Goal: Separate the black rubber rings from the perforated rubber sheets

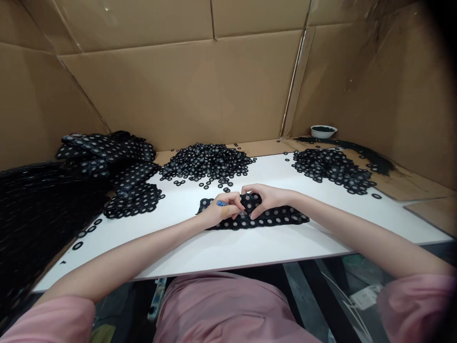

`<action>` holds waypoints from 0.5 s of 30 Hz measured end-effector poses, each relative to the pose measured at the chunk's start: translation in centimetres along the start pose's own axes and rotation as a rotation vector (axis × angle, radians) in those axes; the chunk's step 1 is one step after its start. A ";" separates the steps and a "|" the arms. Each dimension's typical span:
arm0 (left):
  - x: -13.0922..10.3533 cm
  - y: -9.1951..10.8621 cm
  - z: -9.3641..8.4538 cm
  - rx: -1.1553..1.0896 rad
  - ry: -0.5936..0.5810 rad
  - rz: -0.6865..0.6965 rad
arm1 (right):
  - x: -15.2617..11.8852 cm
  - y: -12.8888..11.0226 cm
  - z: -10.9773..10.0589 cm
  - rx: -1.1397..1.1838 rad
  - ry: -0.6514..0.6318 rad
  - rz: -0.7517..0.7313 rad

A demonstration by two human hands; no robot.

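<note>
A strip of joined black rings (271, 218) lies across the white board in front of me, with pale round gaps showing through it. At its middle, my left hand (225, 208) is closed in a pinch over the strip; what sits between the fingertips is too small to make out. A blue printed band (221, 203) shows on that hand. My right hand (267, 198) curves round a raised part of the strip, thumb in front and fingers behind, gripping it. The fingertips of both hands are close together.
Loose black rings (209, 162) form a pile behind the hands, with another ring pile (332, 169) at right. Black ring sheets (132, 190) are heaped at left. A white bowl (322, 133) and dark strands (374, 157) lie back right. Cardboard walls (185, 90) surround the board (171, 257).
</note>
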State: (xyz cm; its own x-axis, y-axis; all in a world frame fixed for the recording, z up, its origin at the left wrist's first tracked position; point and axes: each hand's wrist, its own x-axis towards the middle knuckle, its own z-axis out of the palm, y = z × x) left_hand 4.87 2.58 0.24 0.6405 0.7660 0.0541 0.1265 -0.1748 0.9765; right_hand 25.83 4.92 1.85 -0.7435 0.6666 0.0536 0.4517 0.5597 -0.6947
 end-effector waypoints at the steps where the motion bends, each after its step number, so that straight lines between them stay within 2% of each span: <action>1: 0.0 0.0 0.0 0.020 -0.003 0.014 | 0.0 0.0 0.0 0.005 -0.004 -0.011; 6: -0.1 0.0 0.0 0.063 -0.016 0.049 | 0.0 -0.4 0.0 0.022 -0.011 -0.053; 11: 0.1 0.3 0.0 0.083 -0.132 0.020 | 0.1 -0.6 0.0 0.023 -0.015 -0.088; 15: 0.1 0.3 0.0 0.063 -0.125 0.041 | -0.1 -0.5 0.0 0.002 -0.030 -0.070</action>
State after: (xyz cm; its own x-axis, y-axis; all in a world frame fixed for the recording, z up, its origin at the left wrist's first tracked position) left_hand 4.98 2.56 0.56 0.7352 0.6749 0.0631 0.1432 -0.2456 0.9587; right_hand 25.72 4.55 2.16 -0.7879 0.6105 0.0803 0.3973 0.6037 -0.6911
